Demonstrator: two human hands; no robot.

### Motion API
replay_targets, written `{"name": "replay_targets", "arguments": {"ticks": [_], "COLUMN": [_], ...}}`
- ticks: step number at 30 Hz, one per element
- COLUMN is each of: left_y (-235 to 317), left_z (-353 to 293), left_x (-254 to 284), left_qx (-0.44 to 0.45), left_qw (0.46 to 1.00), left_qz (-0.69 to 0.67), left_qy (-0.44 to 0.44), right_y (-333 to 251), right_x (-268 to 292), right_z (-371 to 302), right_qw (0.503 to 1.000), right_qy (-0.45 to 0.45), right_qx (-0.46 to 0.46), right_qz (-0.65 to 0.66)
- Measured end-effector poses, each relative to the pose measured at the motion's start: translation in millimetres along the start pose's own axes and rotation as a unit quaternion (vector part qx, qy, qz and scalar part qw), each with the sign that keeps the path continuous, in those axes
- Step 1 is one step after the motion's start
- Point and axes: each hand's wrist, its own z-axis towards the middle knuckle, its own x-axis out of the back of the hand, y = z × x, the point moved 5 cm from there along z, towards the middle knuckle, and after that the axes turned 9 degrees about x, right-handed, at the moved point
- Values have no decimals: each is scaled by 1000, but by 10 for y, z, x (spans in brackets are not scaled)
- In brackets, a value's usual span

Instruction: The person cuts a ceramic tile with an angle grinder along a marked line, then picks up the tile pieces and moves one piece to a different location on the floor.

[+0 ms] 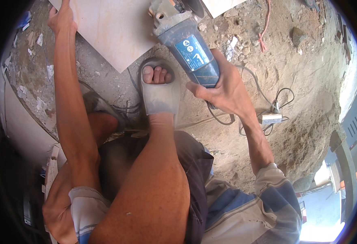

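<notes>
My right hand (223,87) is wrapped round the rear of a blue angle grinder (192,51). The grinder's grey metal head points up and away, and part of its disc (195,7) shows at the top edge. Below and left of the grinder lies a large pale tile (113,30), one corner pointing toward me. At the tile's left edge my left hand (63,19) grips it with curled fingers; the upper part of that hand runs out of view. The grinder's head overlaps the tile's right side in the picture.
My sandalled foot (160,91) stands close to the tile's near corner. A power strip (270,118) with tangled cables lies on the dirt floor at right. Another pale tile piece (221,6), a pink string (262,40), stones and scraps lie farther off.
</notes>
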Motion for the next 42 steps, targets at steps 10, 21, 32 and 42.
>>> {"name": "replay_targets", "arguments": {"ticks": [10, 21, 32, 42], "left_y": [74, 0, 125, 244], "left_z": [-98, -29, -101, -561], "left_x": [-17, -1, 115, -131], "left_qx": [8, 16, 23, 89], "left_qw": [1000, 1000, 993, 989], "left_qz": [-2, -16, -112, -116], "left_qy": [7, 6, 20, -25], "right_y": [73, 41, 43, -98], "right_x": [-16, -3, -42, -19], "right_z": [-54, -93, -154, -486], "right_qw": [999, 1000, 1000, 998], "right_qy": [22, 17, 16, 43], "right_qx": [44, 20, 4, 47], "right_qz": [-7, -2, 18, 0]}}
